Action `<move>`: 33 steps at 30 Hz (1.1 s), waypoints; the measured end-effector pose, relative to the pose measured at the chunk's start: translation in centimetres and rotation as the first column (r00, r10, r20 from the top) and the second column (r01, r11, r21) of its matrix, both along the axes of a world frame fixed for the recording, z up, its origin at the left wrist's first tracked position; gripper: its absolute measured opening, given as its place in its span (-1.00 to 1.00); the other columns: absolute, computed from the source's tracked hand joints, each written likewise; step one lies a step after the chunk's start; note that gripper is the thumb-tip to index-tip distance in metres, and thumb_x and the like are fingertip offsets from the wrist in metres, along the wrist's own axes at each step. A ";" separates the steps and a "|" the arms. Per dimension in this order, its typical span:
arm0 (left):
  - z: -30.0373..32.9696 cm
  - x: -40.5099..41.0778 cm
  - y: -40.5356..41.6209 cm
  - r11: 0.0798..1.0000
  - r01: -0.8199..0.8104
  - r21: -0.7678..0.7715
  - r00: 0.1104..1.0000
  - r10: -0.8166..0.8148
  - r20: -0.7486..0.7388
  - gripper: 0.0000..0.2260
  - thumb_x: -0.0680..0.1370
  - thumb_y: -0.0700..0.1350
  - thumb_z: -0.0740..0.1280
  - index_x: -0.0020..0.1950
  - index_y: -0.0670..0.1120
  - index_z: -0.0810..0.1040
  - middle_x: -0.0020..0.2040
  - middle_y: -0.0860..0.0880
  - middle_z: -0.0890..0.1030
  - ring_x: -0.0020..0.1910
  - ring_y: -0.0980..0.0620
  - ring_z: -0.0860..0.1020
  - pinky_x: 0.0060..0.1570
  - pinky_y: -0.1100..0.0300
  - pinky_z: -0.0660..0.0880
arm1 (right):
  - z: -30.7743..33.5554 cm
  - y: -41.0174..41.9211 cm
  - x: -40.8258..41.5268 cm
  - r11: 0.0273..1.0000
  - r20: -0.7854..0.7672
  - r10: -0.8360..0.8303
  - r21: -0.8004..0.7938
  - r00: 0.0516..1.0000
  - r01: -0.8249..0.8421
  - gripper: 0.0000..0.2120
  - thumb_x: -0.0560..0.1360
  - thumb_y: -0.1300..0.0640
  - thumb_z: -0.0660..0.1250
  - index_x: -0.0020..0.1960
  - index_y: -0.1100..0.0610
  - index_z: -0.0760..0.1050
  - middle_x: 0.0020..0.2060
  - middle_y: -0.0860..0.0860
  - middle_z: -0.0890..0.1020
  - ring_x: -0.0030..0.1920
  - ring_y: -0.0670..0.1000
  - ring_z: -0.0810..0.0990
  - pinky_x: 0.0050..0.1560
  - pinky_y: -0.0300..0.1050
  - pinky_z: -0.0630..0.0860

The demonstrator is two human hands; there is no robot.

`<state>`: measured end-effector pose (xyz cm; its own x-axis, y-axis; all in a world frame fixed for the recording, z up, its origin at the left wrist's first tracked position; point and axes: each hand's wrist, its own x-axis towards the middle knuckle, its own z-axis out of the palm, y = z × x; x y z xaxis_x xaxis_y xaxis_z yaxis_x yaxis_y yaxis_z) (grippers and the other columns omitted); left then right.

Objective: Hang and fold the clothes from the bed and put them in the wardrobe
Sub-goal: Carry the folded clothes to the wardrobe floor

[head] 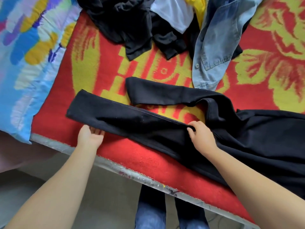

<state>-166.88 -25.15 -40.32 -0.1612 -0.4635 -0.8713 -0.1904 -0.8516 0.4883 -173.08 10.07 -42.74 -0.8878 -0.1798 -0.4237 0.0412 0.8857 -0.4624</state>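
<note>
Black trousers lie along the bed's near edge on a red and yellow blanket, legs pointing toward the left edge. Bare blanket separates them from the heaped clothes at the far edge. Your left hand touches the lower leg's edge, fingers relaxed. Your right hand pinches a fold near the crotch.

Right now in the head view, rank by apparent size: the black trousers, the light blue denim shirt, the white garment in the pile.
1. Black trousers, largest.
2. Light blue denim shirt.
3. White garment, smallest, though partly buried and cut off by the frame edge.
</note>
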 end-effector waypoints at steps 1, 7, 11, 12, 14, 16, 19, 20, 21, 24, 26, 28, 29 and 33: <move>-0.7 0.2 -0.3 0.999 0.003 -0.050 0.993 0.004 0.121 -0.73 0.62 -0.16 0.11 0.30 -0.07 0.44 0.30 -0.02 0.50 0.29 0.02 0.46 0.37 0.09 0.29 | -0.1 -0.2 -0.3 0.996 0.045 -0.018 -0.085 0.999 0.021 -0.74 0.55 0.22 0.28 0.23 0.19 0.48 0.14 0.12 0.52 0.08 0.15 0.58 0.17 0.00 0.44; -0.8 -0.3 0.4 0.079 0.783 -0.617 0.598 -0.373 0.710 -0.62 0.46 -0.36 0.22 0.28 -0.27 0.47 0.23 -0.25 0.50 0.26 -0.23 0.42 0.28 0.04 0.28 | 0.1 -1.7 1.3 0.982 0.033 0.174 -0.080 0.984 -0.171 -0.66 0.54 0.31 0.22 0.30 0.18 0.44 0.26 0.07 0.45 0.17 0.12 0.53 0.17 0.01 0.46; -1.3 -5.3 4.5 -0.410 0.748 -0.522 0.116 -0.694 0.710 -0.61 0.54 -0.27 0.24 0.38 -0.18 0.40 0.39 -0.15 0.36 0.38 -0.13 0.31 0.34 0.00 0.27 | 2.4 -1.7 -0.4 0.986 -0.193 -0.017 -0.165 0.981 -0.015 -0.76 0.49 0.38 0.24 0.07 0.19 0.58 -0.02 0.05 0.58 -0.04 0.09 0.59 -0.06 -0.09 0.48; -1.5 -7.1 5.4 -0.418 0.745 -0.520 0.110 -0.692 0.714 -0.57 0.57 -0.24 0.24 0.44 -0.16 0.33 0.45 -0.12 0.29 0.42 -0.10 0.25 0.37 -0.01 0.26 | 3.2 -1.1 -1.8 0.981 -0.258 -0.086 -0.190 0.962 0.037 -0.76 0.48 0.39 0.24 0.06 0.19 0.58 -0.03 0.06 0.58 -0.04 0.09 0.58 -0.04 -0.07 0.48; -1.9 -11.2 6.7 -0.392 0.759 -0.519 0.135 -0.686 0.715 -0.51 0.59 -0.20 0.22 0.51 -0.13 0.19 0.52 -0.10 0.18 0.49 -0.08 0.15 0.41 -0.01 0.20 | 4.2 0.7 -5.1 0.982 -0.383 -0.149 -0.168 0.911 0.090 -0.74 0.48 0.38 0.23 0.12 0.21 0.55 0.02 0.11 0.56 0.03 0.14 0.54 0.04 -0.10 0.43; -2.5 -14.9 7.1 -0.425 0.794 -0.434 0.017 -0.698 0.716 -0.45 0.60 -0.15 0.22 0.55 -0.11 0.10 0.54 -0.10 0.15 0.51 -0.09 0.12 0.44 -0.03 0.16 | 4.3 3.0 -8.6 0.994 -0.396 -0.094 0.010 0.914 0.106 -0.65 0.49 0.33 0.26 0.28 0.20 0.46 0.16 0.17 0.50 0.16 0.22 0.45 0.17 -0.02 0.36; -3.8 -17.5 7.1 -0.754 0.644 -0.131 -0.389 -0.470 0.793 -0.30 0.58 0.01 0.27 0.57 -0.04 -0.07 0.57 -0.12 0.03 0.55 -0.09 -0.02 0.47 -0.17 -0.01 | 2.8 5.6 -11.8 0.939 -0.015 -0.052 0.339 0.999 0.054 -0.49 0.53 0.14 0.32 0.44 0.15 0.28 0.29 0.23 0.42 0.29 0.27 0.38 0.26 0.18 0.37; -4.1 -17.4 7.0 -0.830 0.556 -0.052 -0.467 -0.363 0.806 -0.21 0.55 0.10 0.29 0.57 0.00 -0.17 0.58 -0.12 -0.08 0.55 -0.11 -0.11 0.45 -0.22 -0.06 | 2.3 6.1 -12.0 0.922 0.112 -0.051 0.387 0.992 0.004 -0.48 0.54 0.09 0.32 0.45 0.14 0.25 0.28 0.25 0.43 0.29 0.28 0.40 0.26 0.18 0.38; -4.4 -16.9 6.9 -0.875 0.484 0.009 -0.504 -0.270 0.820 -0.12 0.52 0.16 0.31 0.55 0.03 -0.27 0.57 -0.13 -0.19 0.55 -0.14 -0.18 0.43 -0.26 -0.08 | 1.9 6.4 -11.9 0.919 0.171 -0.046 0.394 0.984 -0.026 -0.50 0.55 0.07 0.30 0.44 0.14 0.26 0.24 0.25 0.46 0.26 0.28 0.43 0.23 0.17 0.40; -4.7 -13.9 7.5 -0.929 0.356 0.102 -0.485 -0.090 0.870 -0.13 0.53 0.07 0.31 0.55 -0.01 -0.30 0.54 -0.14 -0.33 0.53 -0.18 -0.22 0.41 -0.27 0.00 | 1.5 6.4 -11.6 0.955 0.006 -0.068 0.289 0.998 0.064 -0.73 0.58 0.15 0.22 0.26 0.17 0.47 0.08 0.26 0.61 0.11 0.30 0.53 0.06 0.10 0.44; -4.0 -13.4 7.0 -0.932 0.359 0.044 -0.414 -0.117 0.903 -0.41 0.57 -0.14 0.22 0.56 -0.09 0.07 0.57 -0.17 -0.06 0.51 -0.18 0.13 0.39 -0.11 0.20 | 2.2 5.9 -11.7 0.981 -0.085 -0.093 0.161 0.992 0.106 -0.80 0.58 0.18 0.21 0.13 0.18 0.54 -0.01 0.24 0.64 0.04 0.30 0.56 -0.01 0.06 0.43; -2.3 -14.9 5.3 -0.845 0.506 -0.173 -0.253 -0.337 0.907 -0.63 0.53 -0.26 0.19 0.34 -0.14 0.44 0.40 -0.20 0.39 0.25 -0.20 0.47 0.15 -0.01 0.42 | 3.4 5.7 -12.3 0.991 -0.131 -0.082 0.092 0.988 0.094 -0.84 0.58 0.18 0.22 0.07 0.15 0.55 -0.07 0.21 0.65 -0.02 0.28 0.57 -0.08 0.03 0.41; -1.2 -16.0 4.2 -0.772 0.571 -0.280 -0.158 -0.438 0.885 -0.66 0.50 -0.29 0.20 0.25 -0.15 0.51 0.28 -0.21 0.51 0.17 -0.22 0.52 0.07 -0.02 0.45 | 4.1 5.8 -12.5 0.992 -0.173 -0.075 0.091 0.982 0.091 -0.85 0.57 0.17 0.23 0.06 0.14 0.55 -0.09 0.20 0.65 -0.05 0.27 0.58 -0.10 0.03 0.41; 4.3 -20.0 -1.9 -0.637 0.562 -0.527 0.078 -0.594 0.801 -0.59 0.39 -0.43 0.20 0.17 -0.21 0.60 0.15 -0.23 0.59 0.17 -0.25 0.52 0.16 -0.05 0.41 | 7.5 4.8 -12.2 0.998 -0.419 -0.024 0.048 0.908 0.048 -0.86 0.55 0.12 0.30 0.01 0.15 0.59 -0.14 0.11 0.62 -0.12 0.22 0.58 -0.17 0.02 0.44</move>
